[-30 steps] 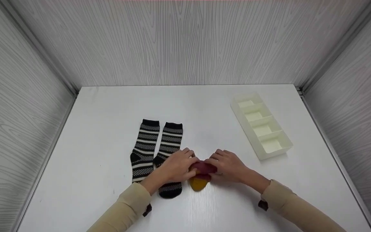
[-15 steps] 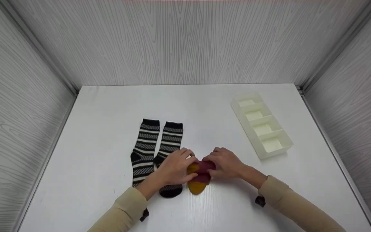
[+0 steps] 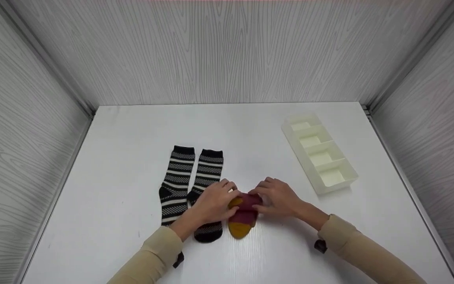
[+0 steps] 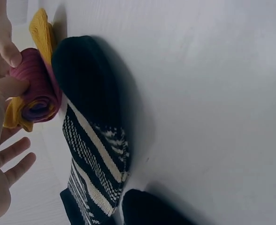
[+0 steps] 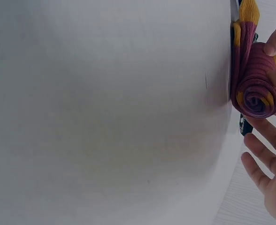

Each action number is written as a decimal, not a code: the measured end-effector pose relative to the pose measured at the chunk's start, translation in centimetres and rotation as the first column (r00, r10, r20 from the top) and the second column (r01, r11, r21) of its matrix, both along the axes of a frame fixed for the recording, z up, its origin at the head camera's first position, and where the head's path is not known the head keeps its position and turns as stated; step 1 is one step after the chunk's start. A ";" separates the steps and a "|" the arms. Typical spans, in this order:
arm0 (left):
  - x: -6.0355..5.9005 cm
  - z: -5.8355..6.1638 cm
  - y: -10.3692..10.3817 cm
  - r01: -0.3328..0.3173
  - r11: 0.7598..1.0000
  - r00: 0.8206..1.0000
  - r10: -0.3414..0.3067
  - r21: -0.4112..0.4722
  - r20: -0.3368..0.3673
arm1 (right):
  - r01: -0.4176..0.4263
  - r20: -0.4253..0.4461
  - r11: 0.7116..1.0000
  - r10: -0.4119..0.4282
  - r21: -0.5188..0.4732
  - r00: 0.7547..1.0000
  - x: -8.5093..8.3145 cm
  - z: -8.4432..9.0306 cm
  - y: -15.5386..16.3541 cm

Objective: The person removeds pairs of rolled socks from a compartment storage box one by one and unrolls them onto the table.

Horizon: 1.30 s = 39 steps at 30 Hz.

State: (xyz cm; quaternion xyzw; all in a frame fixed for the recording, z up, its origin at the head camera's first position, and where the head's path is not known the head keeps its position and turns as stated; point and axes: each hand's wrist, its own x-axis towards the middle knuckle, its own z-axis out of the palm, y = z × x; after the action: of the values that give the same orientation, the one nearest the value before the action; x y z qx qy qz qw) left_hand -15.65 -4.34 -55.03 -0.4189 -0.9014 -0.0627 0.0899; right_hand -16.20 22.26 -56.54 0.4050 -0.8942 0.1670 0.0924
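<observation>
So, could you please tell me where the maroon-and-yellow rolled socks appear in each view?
Head: the rolled socks sit below centre, between left hand and right hand.
Left wrist: rolled socks at upper left.
Right wrist: rolled socks at upper right.
Shared landmark: their jutting yellow toe end.

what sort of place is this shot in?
Likely a staged workstation or recording booth, hard to be sure: grey wood-grain panels enclose three sides of a white tabletop, with a divided tray on it.

The fingers point(image 4: 12, 87) partly hide the rolled socks point(image 4: 38, 77). The left sleeve point(image 3: 156, 250), cropped below, hides the toe of the leftmost striped sock point(image 3: 178, 177).
</observation>
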 end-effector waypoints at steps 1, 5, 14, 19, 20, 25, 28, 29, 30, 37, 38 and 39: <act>-0.1 0.0 0.0 -0.007 1.000 1.000 0.007 -0.002 0.017 | -0.006 -0.051 1.000 0.006 -0.002 0.999 0.0 0.0 0.1; -0.6 -0.2 0.0 -0.027 1.000 0.997 0.028 -0.014 0.078 | -0.039 -0.227 0.999 0.038 0.001 0.973 0.3 0.1 0.3; -2.1 -0.4 0.3 -0.030 0.999 0.986 0.035 -0.029 0.165 | -0.039 -0.385 0.999 0.047 0.027 0.922 1.7 -0.2 0.3; -2.8 -0.6 0.3 -0.032 0.999 0.979 0.036 -0.025 0.201 | -0.023 -0.378 0.998 0.042 0.055 0.925 1.7 -0.5 0.3; -2.9 -0.7 0.3 -0.029 0.999 0.978 0.033 -0.019 0.204 | -0.019 -0.374 0.998 0.040 0.059 0.927 1.7 -0.5 0.3; -3.2 -0.3 0.1 -0.028 1.000 0.984 0.027 -0.002 0.178 | 0.020 -0.369 0.995 0.019 0.102 0.929 1.5 -0.7 -0.1; -3.2 0.0 -0.2 -0.026 1.000 0.991 0.025 0.006 0.128 | 0.045 -0.381 0.992 0.004 0.119 0.925 1.2 -0.6 -0.4; -3.2 0.1 -0.4 -0.023 1.000 0.994 0.022 0.008 0.108 | 0.052 -0.382 0.991 -0.002 0.122 0.924 1.2 -0.6 -0.4; -3.1 0.1 -0.5 -0.018 1.000 0.996 0.017 0.012 0.086 | 0.061 -0.381 0.990 -0.009 0.125 0.924 1.1 -0.5 -0.5; -2.4 -0.2 -1.2 0.024 0.999 1.000 -0.024 0.048 0.003 | 0.089 -0.386 0.985 -0.025 0.151 0.922 0.2 -0.6 -0.6; -2.2 -0.2 -1.2 0.027 0.998 1.000 -0.027 0.049 -0.001 | 0.091 -0.392 0.983 -0.023 0.157 0.920 0.0 -0.6 -0.6; -2.1 -0.2 -1.2 0.029 0.998 1.000 -0.029 0.049 -0.004 | 0.092 -0.398 0.982 -0.020 0.163 0.917 -0.2 -0.7 -0.5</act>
State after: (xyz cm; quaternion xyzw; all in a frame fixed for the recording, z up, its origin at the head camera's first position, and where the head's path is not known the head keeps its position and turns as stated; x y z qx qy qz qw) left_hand -17.77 -5.57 -55.21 -0.4296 -0.8933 -0.0855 0.1008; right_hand -16.40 21.72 -57.23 0.4111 -0.8798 -0.0014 0.2386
